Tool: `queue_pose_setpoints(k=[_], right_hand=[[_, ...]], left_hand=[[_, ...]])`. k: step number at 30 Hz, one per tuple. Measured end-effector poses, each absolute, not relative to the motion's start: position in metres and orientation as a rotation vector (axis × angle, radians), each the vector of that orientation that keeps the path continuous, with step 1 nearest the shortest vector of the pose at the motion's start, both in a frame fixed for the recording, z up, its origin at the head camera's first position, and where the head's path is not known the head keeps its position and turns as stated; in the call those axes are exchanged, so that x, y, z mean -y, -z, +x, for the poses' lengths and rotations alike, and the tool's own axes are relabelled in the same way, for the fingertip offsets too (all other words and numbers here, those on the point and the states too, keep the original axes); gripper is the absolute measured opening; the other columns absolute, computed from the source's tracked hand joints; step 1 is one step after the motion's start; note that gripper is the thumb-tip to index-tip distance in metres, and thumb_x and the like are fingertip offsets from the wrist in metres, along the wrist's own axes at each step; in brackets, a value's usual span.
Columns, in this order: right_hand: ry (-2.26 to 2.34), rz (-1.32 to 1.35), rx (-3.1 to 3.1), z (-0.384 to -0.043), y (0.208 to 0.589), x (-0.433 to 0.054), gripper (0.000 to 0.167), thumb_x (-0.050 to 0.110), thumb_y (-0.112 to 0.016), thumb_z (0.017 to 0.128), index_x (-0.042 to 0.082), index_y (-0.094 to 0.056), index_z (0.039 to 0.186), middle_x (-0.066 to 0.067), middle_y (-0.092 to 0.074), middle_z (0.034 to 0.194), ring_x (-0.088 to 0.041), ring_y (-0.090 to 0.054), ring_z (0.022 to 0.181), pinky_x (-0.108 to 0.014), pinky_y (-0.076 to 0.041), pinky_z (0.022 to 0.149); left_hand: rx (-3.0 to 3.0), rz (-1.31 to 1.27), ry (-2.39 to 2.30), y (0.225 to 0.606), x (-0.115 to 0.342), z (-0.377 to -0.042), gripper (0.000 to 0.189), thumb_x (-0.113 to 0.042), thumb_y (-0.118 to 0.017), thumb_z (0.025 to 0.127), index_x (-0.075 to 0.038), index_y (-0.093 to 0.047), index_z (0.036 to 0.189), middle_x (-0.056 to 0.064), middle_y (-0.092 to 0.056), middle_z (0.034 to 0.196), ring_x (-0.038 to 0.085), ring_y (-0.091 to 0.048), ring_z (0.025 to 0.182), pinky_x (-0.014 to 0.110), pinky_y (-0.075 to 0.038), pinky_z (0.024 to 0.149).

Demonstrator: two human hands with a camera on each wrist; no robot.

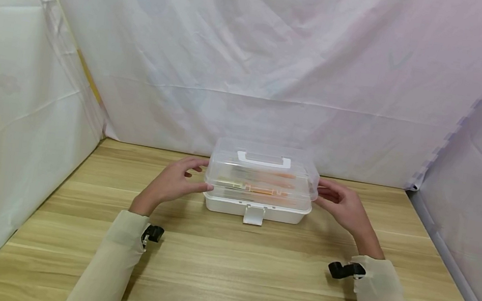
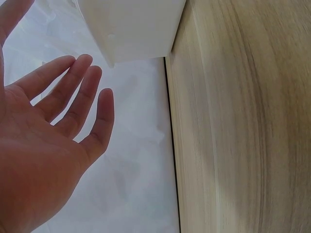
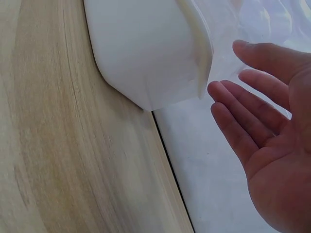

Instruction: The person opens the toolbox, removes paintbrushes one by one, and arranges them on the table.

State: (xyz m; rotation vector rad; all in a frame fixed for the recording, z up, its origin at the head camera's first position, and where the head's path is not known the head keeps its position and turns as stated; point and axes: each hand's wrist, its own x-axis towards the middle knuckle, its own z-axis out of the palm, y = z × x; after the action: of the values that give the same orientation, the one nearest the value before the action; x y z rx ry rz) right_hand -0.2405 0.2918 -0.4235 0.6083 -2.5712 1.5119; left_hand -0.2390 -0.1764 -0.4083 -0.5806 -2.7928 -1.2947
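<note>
A white plastic storage box (image 1: 224, 205) with a clear lid (image 1: 264, 149) stands at the back of the wooden table. Orange-handled items (image 1: 280, 182) show blurred through the lid, and a white carrying handle (image 1: 263, 160) lies on top. At the front, the white latch (image 1: 253, 215) juts outward, unfastened. My left hand (image 1: 174, 179) is at the lid's left side, thumb tip by its front corner. Opposite it, my right hand (image 1: 341, 206) has its fingertips at the lid's right side. Both wrist views show the fingers spread and gently bent beside the box, gripping nothing.
White patterned cloth (image 1: 263, 61) hangs close behind the box, with more cloth along both sides. Wood-grain tabletop (image 1: 241, 279) stretches in front between the forearms. A small black wrist camera sits on each sleeve.
</note>
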Motion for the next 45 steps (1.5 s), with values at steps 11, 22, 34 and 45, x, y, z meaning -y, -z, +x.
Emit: queue_pose_setpoints(k=[11,22,34,45], right_hand=[[-1.456,0.650,2.540,-0.2423,0.4250,-0.2909,0.042,0.001,-0.074,0.105,-0.006,-0.066,0.146,-0.027,-0.071,0.134,0.002,-0.069,0.109,-0.015,-0.056,0.090],[-1.459,0.633,2.525,-0.2409,0.4252,-0.2904,0.038,0.002,-0.073,0.106,-0.006,-0.069,0.143,-0.026,-0.071,0.134,-0.003,-0.071,0.109,-0.015,-0.056,0.089],[-1.429,0.586,2.535,-0.2402,0.4230,-0.2896,0.036,0.009,-0.073,0.108,-0.005,-0.071,0.141,-0.025,-0.071,0.136,0.002,-0.070,0.106,-0.016,-0.057,0.086],[-1.416,0.554,2.540,-0.2382,0.4178,-0.2876,0.036,0.012,-0.074,0.108,-0.002,-0.072,0.141,-0.022,-0.073,0.131,0.004,-0.070,0.103,-0.014,-0.056,0.086]], left_hand=[[2.772,-0.608,1.325,0.4093,0.1786,-0.2386,0.063,-0.032,-0.084,0.098,-0.013,-0.063,0.155,0.010,-0.060,0.156,0.035,-0.061,0.135,0.057,-0.053,0.108],[2.653,-0.651,1.207,0.4115,0.1762,-0.2397,0.044,-0.023,-0.076,0.106,-0.008,-0.070,0.147,0.012,-0.070,0.142,0.036,-0.069,0.124,0.058,-0.057,0.099],[2.619,-0.635,1.153,0.4108,0.1749,-0.2413,0.041,-0.027,-0.076,0.107,-0.008,-0.074,0.142,0.012,-0.071,0.140,0.036,-0.069,0.123,0.056,-0.058,0.095],[2.578,-0.632,1.138,0.4106,0.1737,-0.2402,0.039,-0.025,-0.075,0.107,-0.005,-0.075,0.140,0.015,-0.071,0.140,0.035,-0.070,0.117,0.057,-0.058,0.095]])
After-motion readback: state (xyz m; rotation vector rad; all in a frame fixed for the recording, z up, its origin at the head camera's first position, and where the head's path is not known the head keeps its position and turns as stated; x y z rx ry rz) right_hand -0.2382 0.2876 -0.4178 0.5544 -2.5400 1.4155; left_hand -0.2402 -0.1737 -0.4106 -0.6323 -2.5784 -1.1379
